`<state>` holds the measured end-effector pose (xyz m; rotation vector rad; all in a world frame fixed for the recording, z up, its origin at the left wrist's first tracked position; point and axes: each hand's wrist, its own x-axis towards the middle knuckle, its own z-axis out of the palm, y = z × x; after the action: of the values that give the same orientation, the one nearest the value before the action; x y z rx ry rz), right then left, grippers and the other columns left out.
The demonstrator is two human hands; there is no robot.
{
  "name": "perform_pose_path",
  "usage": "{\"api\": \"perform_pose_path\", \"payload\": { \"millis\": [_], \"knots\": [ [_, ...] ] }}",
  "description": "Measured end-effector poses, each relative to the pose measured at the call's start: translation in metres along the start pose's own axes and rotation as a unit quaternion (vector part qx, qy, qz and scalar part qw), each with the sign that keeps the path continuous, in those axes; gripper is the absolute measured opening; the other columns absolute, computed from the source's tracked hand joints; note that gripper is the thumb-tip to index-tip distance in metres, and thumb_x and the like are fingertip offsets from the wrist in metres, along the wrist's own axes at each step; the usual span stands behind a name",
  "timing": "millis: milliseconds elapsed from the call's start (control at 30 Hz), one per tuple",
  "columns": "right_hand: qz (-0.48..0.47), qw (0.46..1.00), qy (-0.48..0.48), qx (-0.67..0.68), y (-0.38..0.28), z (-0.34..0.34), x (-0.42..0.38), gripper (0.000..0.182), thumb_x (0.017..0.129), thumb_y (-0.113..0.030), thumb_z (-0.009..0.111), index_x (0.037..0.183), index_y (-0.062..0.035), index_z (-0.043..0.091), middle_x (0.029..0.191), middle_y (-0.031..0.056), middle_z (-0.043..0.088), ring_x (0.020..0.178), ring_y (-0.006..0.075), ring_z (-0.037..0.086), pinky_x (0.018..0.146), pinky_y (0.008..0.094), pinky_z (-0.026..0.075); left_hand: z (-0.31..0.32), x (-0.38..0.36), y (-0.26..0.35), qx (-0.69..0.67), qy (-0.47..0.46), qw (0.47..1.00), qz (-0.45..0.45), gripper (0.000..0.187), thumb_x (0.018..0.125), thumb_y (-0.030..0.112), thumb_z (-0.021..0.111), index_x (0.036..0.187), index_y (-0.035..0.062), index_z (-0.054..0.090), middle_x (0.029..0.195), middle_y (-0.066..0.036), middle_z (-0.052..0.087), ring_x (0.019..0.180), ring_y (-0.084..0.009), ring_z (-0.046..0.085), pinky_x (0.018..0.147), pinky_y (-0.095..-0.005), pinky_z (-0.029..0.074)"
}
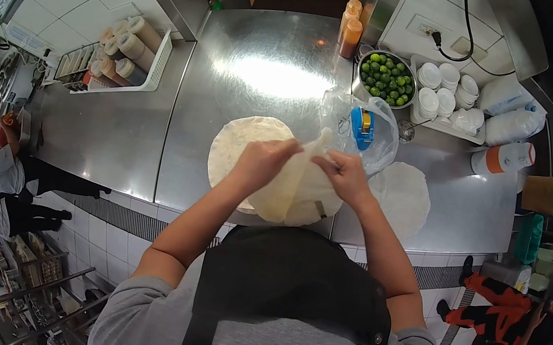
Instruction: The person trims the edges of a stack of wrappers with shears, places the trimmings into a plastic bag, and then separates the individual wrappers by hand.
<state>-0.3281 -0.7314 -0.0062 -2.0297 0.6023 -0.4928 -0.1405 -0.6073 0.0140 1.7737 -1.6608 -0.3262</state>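
My left hand and my right hand both pinch the gathered neck of a translucent plastic bag. Its contents look flat, round and pale, with a small dark patch near the lower edge. Under the bag, to the left, lies a large flour tortilla. Another pale round sheet, perhaps a tortilla, lies flat beyond my right hand. Just past that hand, a blue tape dispenser with yellow tape rests on a crumpled clear plastic bag.
Behind stand a bowl of limes, orange sauce bottles and a white tray of lidded cups. A white basket of squeeze bottles sits left on the steel counter. Other people are at the left and right edges.
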Motion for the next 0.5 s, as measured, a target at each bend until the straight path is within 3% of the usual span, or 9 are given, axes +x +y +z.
{"api": "perform_pose_path", "payload": {
  "millis": [67, 133, 167, 200, 233, 333, 400, 467, 500],
  "knots": [
    [0.069, 0.995, 0.020, 0.076, 0.015, -0.015, -0.010, 0.029, 0.090, -0.026, 0.071, 0.096, 0.0025, 0.070, 0.072, 0.0119, 0.068, 0.063, 0.0113, 0.063, 0.060, 0.0305, 0.049, -0.007, 0.001, -0.023, -0.008, 0.063, 0.998, 0.027, 0.016, 0.087, 0.007, 0.062, 0.102, 0.0092, 0.067, 0.084, -0.014, 0.069, 0.074, -0.0326, 0.068, 0.061, -0.0404, 0.053],
    [0.098, 0.988, 0.059, 0.106, 0.043, -0.024, -0.022, 0.029, 0.091, -0.026, 0.071, 0.099, 0.0020, 0.071, 0.074, 0.0091, 0.070, 0.066, 0.0078, 0.061, 0.061, 0.0283, 0.048, -0.025, 0.009, -0.021, -0.048, 0.100, 0.994, 0.027, 0.013, 0.089, 0.005, 0.062, 0.101, 0.0047, 0.067, 0.082, -0.017, 0.067, 0.065, -0.0291, 0.066, 0.059, -0.0362, 0.051],
    [0.128, 0.977, 0.099, 0.136, 0.046, -0.025, -0.026, 0.029, 0.092, -0.026, 0.070, 0.101, 0.0016, 0.071, 0.076, 0.0064, 0.071, 0.068, 0.0043, 0.059, 0.061, 0.0260, 0.048, -0.031, 0.009, -0.023, -0.071, 0.115, 0.989, -0.059, 0.011, 0.091, 0.005, 0.062, 0.101, 0.0024, 0.066, 0.080, -0.019, 0.065, 0.060, -0.0255, 0.061, 0.057, -0.0338, 0.049],
    [0.127, 0.977, 0.100, 0.136, 0.048, -0.024, -0.030, 0.029, 0.092, -0.026, 0.070, 0.101, 0.0016, 0.071, 0.076, 0.0064, 0.071, 0.068, 0.0043, 0.059, 0.061, 0.0260, 0.048, -0.034, 0.009, -0.024, -0.094, 0.129, 0.977, -0.144, 0.010, 0.093, 0.005, 0.061, 0.100, 0.0001, 0.066, 0.077, -0.020, 0.063, 0.056, -0.0219, 0.056, 0.056, -0.0313, 0.047],
    [0.127, 0.967, 0.139, 0.171, 0.050, -0.024, -0.034, 0.028, 0.093, -0.025, 0.070, 0.100, 0.0022, 0.072, 0.077, 0.0042, 0.071, 0.068, 0.0045, 0.058, 0.061, 0.0251, 0.048, -0.033, 0.010, -0.026, -0.103, 0.155, 0.972, -0.141, 0.010, 0.095, 0.007, 0.062, 0.098, -0.0023, 0.065, 0.072, -0.022, 0.057, 0.053, -0.0181, 0.044, 0.053, -0.0295, 0.041],
    [0.130, 0.954, 0.195, 0.187, 0.045, -0.028, -0.047, 0.028, 0.093, -0.023, 0.070, 0.099, 0.0037, 0.071, 0.078, 0.0019, 0.071, 0.068, 0.0045, 0.057, 0.062, 0.0237, 0.047, -0.025, 0.007, -0.028, -0.081, 0.196, 0.969, -0.128, 0.015, 0.096, 0.012, 0.061, 0.096, -0.0029, 0.064, 0.070, -0.023, 0.053, 0.054, -0.0159, 0.043, 0.052, -0.0299, 0.040],
    [0.135, 0.952, 0.221, 0.163, 0.042, -0.037, -0.053, 0.028, 0.094, -0.023, 0.070, 0.099, 0.0045, 0.071, 0.079, 0.0019, 0.071, 0.068, 0.0045, 0.057, 0.062, 0.0233, 0.047, -0.021, 0.000, -0.052, -0.077, 0.244, 0.957, -0.139, 0.022, 0.098, 0.019, 0.060, 0.094, -0.0029, 0.065, 0.065, -0.017, 0.055, 0.056, -0.0121, 0.041, 0.052, -0.0303, 0.038],
    [0.134, 0.939, 0.256, 0.185, 0.042, -0.049, -0.062, 0.026, 0.096, -0.023, 0.066, 0.096, 0.0027, 0.070, 0.079, -0.0025, 0.067, 0.066, 0.0018, 0.052, 0.059, 0.0198, 0.043, -0.034, -0.009, -0.060, -0.094, 0.247, 0.942, -0.209, 0.027, 0.100, 0.019, 0.058, 0.089, -0.0048, 0.065, 0.063, 0.002, 0.049, 0.060, -0.0058, 0.037, 0.051, -0.0270, 0.032],
    [0.137, 0.943, 0.259, 0.156, 0.036, -0.059, -0.067, 0.026, 0.096, -0.023, 0.067, 0.095, 0.0028, 0.070, 0.077, -0.0028, 0.066, 0.066, 0.0026, 0.052, 0.059, 0.0216, 0.044, -0.035, -0.012, -0.061, -0.118, 0.250, 0.935, -0.222, 0.029, 0.100, 0.020, 0.058, 0.085, -0.0043, 0.062, 0.063, 0.003, 0.046, 0.060, -0.0064, 0.036, 0.051, -0.0278, 0.031]
  ]
}}
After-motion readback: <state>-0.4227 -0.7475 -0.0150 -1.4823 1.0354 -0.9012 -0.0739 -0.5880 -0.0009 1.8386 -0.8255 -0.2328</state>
